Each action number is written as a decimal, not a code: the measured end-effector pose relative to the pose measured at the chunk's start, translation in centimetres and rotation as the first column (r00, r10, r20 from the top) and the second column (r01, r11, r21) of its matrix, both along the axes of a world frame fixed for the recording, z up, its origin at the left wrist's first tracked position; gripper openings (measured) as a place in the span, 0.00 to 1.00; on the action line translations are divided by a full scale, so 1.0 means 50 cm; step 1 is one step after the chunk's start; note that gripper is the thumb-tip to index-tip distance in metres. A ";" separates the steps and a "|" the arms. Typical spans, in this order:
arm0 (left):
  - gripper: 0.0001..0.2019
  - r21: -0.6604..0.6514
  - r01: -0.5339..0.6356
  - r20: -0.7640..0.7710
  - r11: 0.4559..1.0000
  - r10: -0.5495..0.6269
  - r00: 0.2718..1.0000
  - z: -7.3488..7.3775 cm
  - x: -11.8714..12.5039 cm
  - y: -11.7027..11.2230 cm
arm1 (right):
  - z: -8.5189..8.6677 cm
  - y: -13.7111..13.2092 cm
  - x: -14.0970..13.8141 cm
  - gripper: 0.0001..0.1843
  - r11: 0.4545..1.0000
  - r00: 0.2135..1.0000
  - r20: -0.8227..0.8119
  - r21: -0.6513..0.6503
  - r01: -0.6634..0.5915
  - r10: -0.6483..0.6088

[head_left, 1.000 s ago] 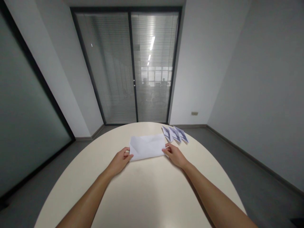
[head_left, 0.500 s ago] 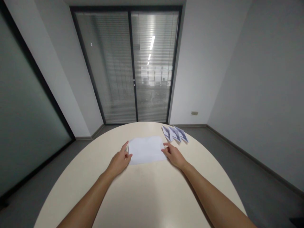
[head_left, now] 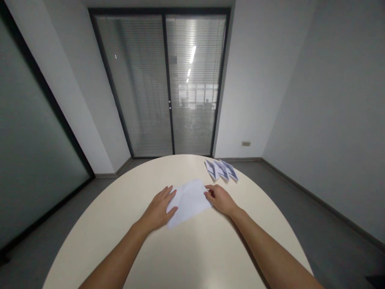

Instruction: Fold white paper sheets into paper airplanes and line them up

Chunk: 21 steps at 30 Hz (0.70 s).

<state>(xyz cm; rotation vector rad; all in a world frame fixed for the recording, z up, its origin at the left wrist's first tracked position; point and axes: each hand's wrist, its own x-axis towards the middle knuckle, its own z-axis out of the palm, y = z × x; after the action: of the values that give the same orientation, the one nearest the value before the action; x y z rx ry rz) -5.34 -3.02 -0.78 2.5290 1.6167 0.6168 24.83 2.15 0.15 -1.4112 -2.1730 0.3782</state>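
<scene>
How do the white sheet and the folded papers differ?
The white sheet is plain and broad; the folded papers are smaller, with darker bluish areas. The left hand and right hand touch the white sheet, while the folded papers lie untouched near the far edge of the table. Both lie on the table.

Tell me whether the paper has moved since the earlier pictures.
Yes: the paper has shifted closer to the wearer, away from the far edge of the table.
</scene>
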 end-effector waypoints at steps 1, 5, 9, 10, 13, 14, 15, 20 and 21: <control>0.29 -0.038 0.015 -0.021 0.999 -0.016 1.000 -0.007 0.004 -0.001 | 0.003 -0.003 -0.002 0.20 0.999 0.999 0.041 0.032 0.021 -0.023; 0.31 -0.120 0.050 -0.055 0.992 -0.057 0.997 -0.007 0.018 -0.006 | 0.027 -0.026 -0.029 0.22 0.975 0.989 0.131 0.217 0.045 -0.075; 0.31 -0.150 0.134 -0.045 0.980 -0.143 0.989 0.023 0.028 -0.012 | 0.051 -0.063 -0.077 0.26 0.963 0.989 0.099 0.235 -0.130 0.110; 0.32 -0.146 0.167 -0.030 0.975 -0.174 0.984 0.030 0.031 -0.014 | 0.054 -0.072 -0.086 0.27 0.957 0.977 0.097 0.206 -0.205 0.189; 0.32 -0.124 0.255 0.017 0.959 -0.254 0.967 0.046 0.043 -0.016 | 0.051 -0.086 -0.099 0.31 0.920 0.918 0.121 0.056 -0.387 0.379; 0.32 -0.123 0.268 0.025 0.955 -0.267 0.963 0.049 0.046 -0.016 | 0.048 -0.085 -0.098 0.33 0.913 0.905 0.128 0.001 -0.408 0.405; 0.32 -0.130 0.273 0.027 0.953 -0.272 0.962 0.051 0.049 -0.016 | 0.044 -0.083 -0.095 0.35 0.911 0.901 0.134 -0.047 -0.409 0.412; 0.33 -0.186 0.238 -0.013 0.953 -0.245 0.969 0.053 0.052 -0.015 | 0.025 -0.054 -0.069 0.44 0.940 0.925 0.187 -0.149 -0.306 0.331; 0.32 -0.191 0.234 -0.026 0.953 -0.243 0.970 0.052 0.049 -0.015 | 0.022 -0.049 -0.065 0.45 0.947 0.930 0.197 -0.156 -0.282 0.310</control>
<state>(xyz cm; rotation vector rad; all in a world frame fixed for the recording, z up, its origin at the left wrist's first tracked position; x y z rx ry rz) -2.88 -3.79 1.81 2.5612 1.2844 0.3620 21.60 -0.28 1.27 -1.2359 -2.5961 0.4949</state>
